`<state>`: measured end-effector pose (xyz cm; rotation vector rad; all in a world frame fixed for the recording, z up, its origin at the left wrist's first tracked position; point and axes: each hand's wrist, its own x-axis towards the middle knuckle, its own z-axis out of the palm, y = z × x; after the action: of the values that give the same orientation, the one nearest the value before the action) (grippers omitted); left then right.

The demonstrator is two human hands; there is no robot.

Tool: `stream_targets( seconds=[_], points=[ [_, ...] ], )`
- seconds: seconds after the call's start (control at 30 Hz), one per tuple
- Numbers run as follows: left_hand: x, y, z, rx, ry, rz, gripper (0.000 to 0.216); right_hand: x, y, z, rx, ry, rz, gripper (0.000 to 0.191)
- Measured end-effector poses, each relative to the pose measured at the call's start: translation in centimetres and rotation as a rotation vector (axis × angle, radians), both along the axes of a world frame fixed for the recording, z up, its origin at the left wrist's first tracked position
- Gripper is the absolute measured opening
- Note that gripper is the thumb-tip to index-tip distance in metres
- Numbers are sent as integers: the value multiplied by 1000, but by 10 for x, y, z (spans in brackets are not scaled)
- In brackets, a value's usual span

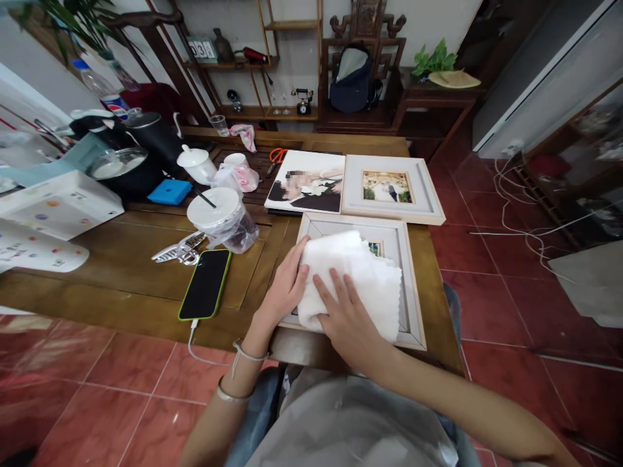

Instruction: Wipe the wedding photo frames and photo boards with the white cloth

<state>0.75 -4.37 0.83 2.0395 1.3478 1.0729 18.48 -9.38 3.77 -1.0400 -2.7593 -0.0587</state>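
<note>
Got a white cloth (372,285) laid right over the middle of a picture frame (413,285), flat on a brown wooden table (160,292). Looks soft and kinda fluffy, wavy along the far and right sides. Can make out a pale wood rim on the frame, a light grey-white border inside, plus just a sliver of greenish picture (375,249) peeking past the cloth. Laying the right hand (348,318) flat on top, fingers fanned apart. Resting the left hand (289,282) at the frame's left side, thumb apart from the fingers; can't tell if pinching anything. Also got, just beyond the frame, a second frame (423,185) beside a big photo print (311,185). Off left of the frame, a green-edged phone (205,284) on a white cable (195,323).
</note>
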Motion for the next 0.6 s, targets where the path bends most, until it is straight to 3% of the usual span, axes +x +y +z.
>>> stream_targets(
  seconds=[0.17,0.4,0.6],
  points=[
    [-1,5,-3,-18,72,50,47,32,4,8,-82,-15,80,16],
    [2,8,-4,37,110,2,42,96,-9,23,-140,-100,-36,24],
    [3,7,-5,-11,145,-88,41,143,6,64,-250,-35,55,46]
  ],
)
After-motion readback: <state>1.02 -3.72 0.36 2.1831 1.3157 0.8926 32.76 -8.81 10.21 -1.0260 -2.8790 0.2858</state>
